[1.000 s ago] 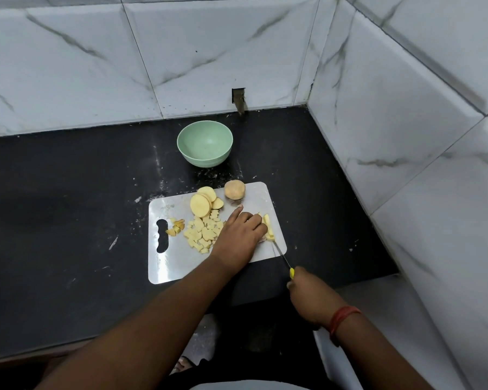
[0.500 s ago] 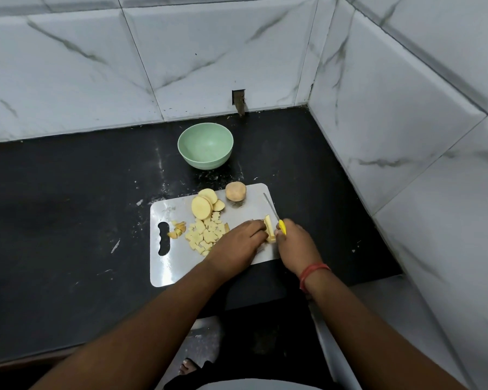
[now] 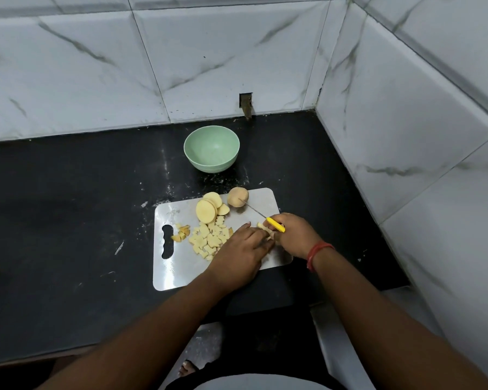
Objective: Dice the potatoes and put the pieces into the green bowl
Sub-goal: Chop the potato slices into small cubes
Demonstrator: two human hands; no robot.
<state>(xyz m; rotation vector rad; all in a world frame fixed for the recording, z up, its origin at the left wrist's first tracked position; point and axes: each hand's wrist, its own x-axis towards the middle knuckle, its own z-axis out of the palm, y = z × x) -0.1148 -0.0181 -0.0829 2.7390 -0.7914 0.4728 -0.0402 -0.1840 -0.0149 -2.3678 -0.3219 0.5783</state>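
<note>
Pale potato strips [image 3: 266, 231] between hands | left hand [image 3: 241, 250] presses strips | right hand [image 3: 295, 235] grips knife [image 3: 268, 218]

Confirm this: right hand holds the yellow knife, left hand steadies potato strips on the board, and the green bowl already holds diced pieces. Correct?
Not quite. The head view shows the bowl empty; the diced pieces lie on the board. The rest stands: right hand holds the knife, left hand steadies the strips.

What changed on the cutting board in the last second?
The right hand, gripping the yellow-handled knife, moved from off the board's near edge up onto the cutting board, beside the left hand at the potato strips; the blade now points toward the potato end. The left hand, diced pile, slices and green bowl stayed put.
</note>
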